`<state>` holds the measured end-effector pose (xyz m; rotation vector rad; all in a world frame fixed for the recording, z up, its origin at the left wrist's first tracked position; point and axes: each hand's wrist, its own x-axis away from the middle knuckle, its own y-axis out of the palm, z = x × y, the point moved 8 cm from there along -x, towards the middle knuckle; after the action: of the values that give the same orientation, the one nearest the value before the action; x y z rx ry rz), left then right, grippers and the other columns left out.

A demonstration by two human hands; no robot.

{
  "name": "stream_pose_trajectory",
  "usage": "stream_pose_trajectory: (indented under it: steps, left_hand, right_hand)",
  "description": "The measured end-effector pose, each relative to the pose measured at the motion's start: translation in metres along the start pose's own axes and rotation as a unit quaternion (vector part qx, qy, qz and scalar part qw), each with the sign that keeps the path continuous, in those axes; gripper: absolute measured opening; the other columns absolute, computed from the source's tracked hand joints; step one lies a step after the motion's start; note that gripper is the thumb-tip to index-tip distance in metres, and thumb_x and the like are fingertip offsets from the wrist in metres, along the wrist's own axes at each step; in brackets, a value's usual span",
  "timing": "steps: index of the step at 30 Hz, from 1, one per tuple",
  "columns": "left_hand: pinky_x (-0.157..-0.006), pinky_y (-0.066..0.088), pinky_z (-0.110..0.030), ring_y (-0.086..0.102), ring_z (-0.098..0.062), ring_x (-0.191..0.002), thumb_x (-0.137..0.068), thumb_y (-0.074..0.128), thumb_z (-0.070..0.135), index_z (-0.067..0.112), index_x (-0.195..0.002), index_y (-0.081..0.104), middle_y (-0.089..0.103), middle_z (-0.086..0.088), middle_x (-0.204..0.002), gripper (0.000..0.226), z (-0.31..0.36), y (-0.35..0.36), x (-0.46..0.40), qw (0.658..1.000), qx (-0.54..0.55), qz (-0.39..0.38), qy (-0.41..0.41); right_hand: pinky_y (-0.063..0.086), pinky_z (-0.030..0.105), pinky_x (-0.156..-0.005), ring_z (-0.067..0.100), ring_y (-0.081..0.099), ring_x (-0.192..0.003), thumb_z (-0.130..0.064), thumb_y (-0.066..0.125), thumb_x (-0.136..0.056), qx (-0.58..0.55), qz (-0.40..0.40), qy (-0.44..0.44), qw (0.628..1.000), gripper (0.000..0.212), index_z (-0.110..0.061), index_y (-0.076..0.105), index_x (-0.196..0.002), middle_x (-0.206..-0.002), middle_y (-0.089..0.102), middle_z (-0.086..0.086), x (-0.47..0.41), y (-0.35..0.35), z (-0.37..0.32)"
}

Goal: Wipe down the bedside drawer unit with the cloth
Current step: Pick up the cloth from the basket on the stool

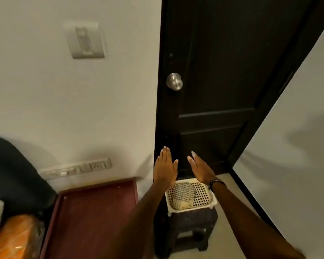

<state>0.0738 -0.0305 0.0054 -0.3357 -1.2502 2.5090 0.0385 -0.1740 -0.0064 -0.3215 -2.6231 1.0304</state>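
Both hands, left hand [165, 168] and right hand [201, 170], are flat and hold nothing above the soft, light checked folded cloth [182, 198] in the white plastic basket [204, 195] at lower middle, easy to pinch on top.

Dim warm indoor light; soft shadows on the walls; slight blur; wide-angle bending at edges

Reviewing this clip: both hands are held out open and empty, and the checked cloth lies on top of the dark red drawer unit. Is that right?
Not quite. The head view shows the checked cloth lying in the white basket on the dark stool by the door, not on the dark red drawer unit. The rest holds: the left hand and right hand are held out open and empty.
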Motion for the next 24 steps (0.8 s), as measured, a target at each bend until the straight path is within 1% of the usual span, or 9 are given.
stream_pose_trajectory:
  steps: [2, 4, 8, 10, 13, 15, 18, 21, 24]
  left_hand:
    - [-0.119, 0.013, -0.031, 0.008, -0.021, -0.149, -0.102, 0.030, 0.034, 0.008, -0.152, 0.006, 0.005, -0.009, -0.162, 0.062, -0.018, 0.043, 0.008, 0.997, 0.022, -0.056, -0.056]
    - [-0.116, 0.025, -0.035, 0.021, -0.026, -0.146, -0.101, 0.036, 0.030, 0.007, -0.152, 0.011, 0.014, -0.011, -0.160, 0.061, -0.046, 0.092, 0.020, 0.984, 0.046, -0.115, -0.129]
    - [-0.094, 0.050, -0.048, 0.053, -0.034, -0.121, -0.097, 0.044, 0.027, 0.010, -0.147, 0.026, 0.042, -0.014, -0.145, 0.056, -0.092, 0.176, 0.025, 0.954, 0.119, -0.172, -0.213]
    - [-0.092, 0.052, -0.049, 0.056, -0.035, -0.118, -0.097, 0.044, 0.027, 0.011, -0.146, 0.029, 0.046, -0.014, -0.141, 0.054, -0.112, 0.210, 0.022, 0.942, 0.149, -0.184, -0.238]
    - [-0.100, 0.047, -0.042, 0.053, -0.033, -0.122, -0.099, 0.044, 0.024, 0.009, -0.145, 0.033, 0.048, -0.015, -0.141, 0.050, -0.131, 0.251, 0.009, 0.935, 0.171, -0.177, -0.257]
    - [-0.103, 0.041, -0.036, 0.049, -0.031, -0.126, -0.099, 0.044, 0.021, 0.007, -0.145, 0.031, 0.047, -0.014, -0.142, 0.050, -0.141, 0.273, -0.004, 0.932, 0.179, -0.172, -0.262]
    - [-0.106, 0.040, -0.038, 0.049, -0.031, -0.127, -0.098, 0.044, 0.017, 0.004, -0.141, 0.035, 0.049, -0.015, -0.140, 0.046, -0.157, 0.307, -0.023, 0.930, 0.197, -0.157, -0.269]
    - [-0.106, 0.039, -0.038, 0.048, -0.031, -0.127, -0.098, 0.043, 0.016, 0.003, -0.139, 0.037, 0.049, -0.017, -0.139, 0.044, -0.166, 0.329, -0.033, 0.924, 0.204, -0.155, -0.286]
    - [-0.111, 0.034, -0.044, 0.041, -0.032, -0.133, -0.097, 0.045, 0.019, 0.005, -0.141, 0.037, 0.044, -0.016, -0.144, 0.047, -0.174, 0.344, -0.036, 0.923, 0.206, -0.138, -0.294]
  right_hand:
    - [0.021, 0.034, -0.115, 0.022, 0.028, -0.142, -0.041, 0.032, -0.102, -0.031, -0.016, 0.062, 0.997, 0.057, -0.013, 0.021, -0.151, -0.156, 0.027, 0.007, -0.004, 0.016, 0.045]
    - [0.026, 0.032, -0.110, 0.027, 0.032, -0.140, -0.035, 0.037, -0.102, -0.038, -0.037, 0.121, 0.991, 0.057, -0.008, 0.021, -0.150, -0.154, 0.030, 0.012, -0.007, 0.040, 0.096]
    - [0.033, 0.031, -0.101, 0.034, 0.039, -0.134, -0.019, 0.050, -0.099, -0.047, -0.061, 0.187, 0.979, 0.056, 0.002, 0.027, -0.145, -0.145, 0.040, 0.018, -0.018, 0.090, 0.174]
    - [0.038, 0.031, -0.090, 0.038, 0.048, -0.124, -0.009, 0.056, -0.094, -0.071, -0.046, 0.202, 0.976, 0.046, 0.004, 0.042, -0.135, -0.129, 0.054, 0.020, -0.032, 0.110, 0.208]
    - [0.040, 0.030, -0.080, 0.034, 0.057, -0.104, -0.004, 0.063, -0.088, -0.104, -0.016, 0.205, 0.973, 0.034, 0.002, 0.054, -0.121, -0.107, 0.059, 0.015, -0.056, 0.142, 0.245]
    - [0.047, 0.036, -0.081, 0.036, 0.059, -0.103, -0.010, 0.071, -0.082, -0.121, 0.007, 0.199, 0.972, 0.040, 0.003, 0.057, -0.117, -0.109, 0.063, 0.017, -0.076, 0.159, 0.267]
    - [0.047, 0.046, -0.094, 0.037, 0.054, -0.110, -0.029, 0.078, -0.075, -0.139, 0.048, 0.218, 0.965, 0.065, 0.003, 0.050, -0.125, -0.119, 0.056, 0.019, -0.108, 0.186, 0.317]
    - [0.046, 0.051, -0.096, 0.037, 0.053, -0.112, -0.056, 0.076, -0.059, -0.154, 0.094, 0.232, 0.956, 0.094, 0.003, 0.049, -0.127, -0.121, 0.055, 0.019, -0.121, 0.196, 0.330]
    - [0.050, 0.048, -0.092, 0.035, 0.059, -0.105, -0.056, 0.077, -0.057, -0.145, 0.115, 0.227, 0.956, 0.081, -0.003, 0.060, -0.116, -0.112, 0.063, 0.015, -0.125, 0.196, 0.334]
